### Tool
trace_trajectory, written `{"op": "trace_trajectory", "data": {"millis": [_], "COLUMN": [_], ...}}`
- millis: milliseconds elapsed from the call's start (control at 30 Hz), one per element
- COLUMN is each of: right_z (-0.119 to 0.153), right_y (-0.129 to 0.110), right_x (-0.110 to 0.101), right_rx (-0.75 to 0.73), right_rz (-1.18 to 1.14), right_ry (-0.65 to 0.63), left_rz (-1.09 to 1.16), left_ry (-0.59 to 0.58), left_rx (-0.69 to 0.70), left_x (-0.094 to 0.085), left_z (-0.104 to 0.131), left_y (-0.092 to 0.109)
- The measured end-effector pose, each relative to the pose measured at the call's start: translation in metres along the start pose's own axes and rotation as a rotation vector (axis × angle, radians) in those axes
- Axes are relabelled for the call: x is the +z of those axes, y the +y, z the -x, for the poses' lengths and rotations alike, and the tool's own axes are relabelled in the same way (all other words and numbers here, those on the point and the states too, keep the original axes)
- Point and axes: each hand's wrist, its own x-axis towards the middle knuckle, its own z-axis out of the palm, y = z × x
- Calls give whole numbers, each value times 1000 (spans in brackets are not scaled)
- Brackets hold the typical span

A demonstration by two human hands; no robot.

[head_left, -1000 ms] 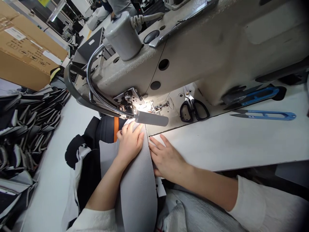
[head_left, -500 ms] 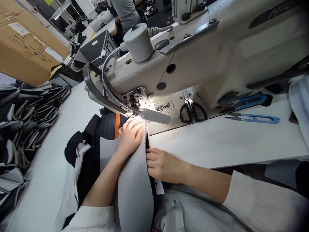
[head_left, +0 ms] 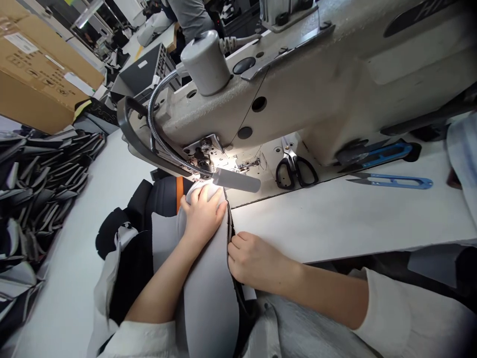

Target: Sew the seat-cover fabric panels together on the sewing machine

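Note:
My left hand (head_left: 203, 214) lies with its fingers spread on top of a light grey fabric piece (head_left: 210, 293), just in front of the lit needle area of a sewing machine (head_left: 298, 89). Lower and to the right, my right hand (head_left: 251, 258) has its fingers curled around the fabric's dark right edge, gripping it. Beneath and left of the grey piece sits dark padded fabric (head_left: 162, 196) with an orange stripe (head_left: 180, 194). The needle tip is hidden behind the lamp and fabric.
Black-handled scissors (head_left: 296, 169) rest on the machine bed, with blue thread snips (head_left: 395, 181) to their right. Stacked dark fabric pieces (head_left: 40, 209) fill the far left. Behind are a cardboard box (head_left: 40, 64), a grey crate (head_left: 143, 74) and a person's grey sleeve (head_left: 190, 17).
My right hand's fingers have curled in more tightly at the fabric edge. My left hand's fingers have spread wider on the fabric. The view has shifted slightly.

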Motion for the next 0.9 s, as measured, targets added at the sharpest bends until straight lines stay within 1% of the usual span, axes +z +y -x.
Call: {"op": "trace_trajectory", "data": {"millis": [33,100,167,200,267,333,400,467,567,633,667,733,767,867,900], "right_z": [3,9,15,19,28,37,44,46,42,37,34,27,21,-3,-14], "right_y": [-1,-8,-19,-25,-34,-39,-41,-45,-54,-58,-58,-54,-50,-42,-42], "right_x": [3,7,10,11,15,20,27,36,52,58,57,48,38,-4,-19], "right_rx": [18,19,18,20,23,-10,-24,41,139,155,155,114,59,-124,-147], "right_rz": [-13,-66,-156,-198,-256,-254,-192,-82,-1,-34,-55,-80,-84,-79,-78], "right_ry": [19,124,234,262,257,214,199,221,380,495,540,599,617,607,610], "left_rz": [0,21,59,78,109,127,135,138,149,161,168,185,196,255,282], "left_ry": [21,40,37,32,22,13,13,28,55,54,45,11,-12,-103,-135], "left_rx": [-8,-23,-35,-38,-39,-36,-36,-47,-73,-74,-71,-64,-61,-34,-25], "left_x": [2,6,7,8,8,8,8,7,6,5,4,1,-1,-9,-12], "left_z": [1,3,3,2,1,0,-1,0,1,2,2,-2,-4,-15,-18], "left_y": [2,3,0,-2,-6,-9,-9,-7,-3,-2,-3,-8,-12,-24,-27]}}
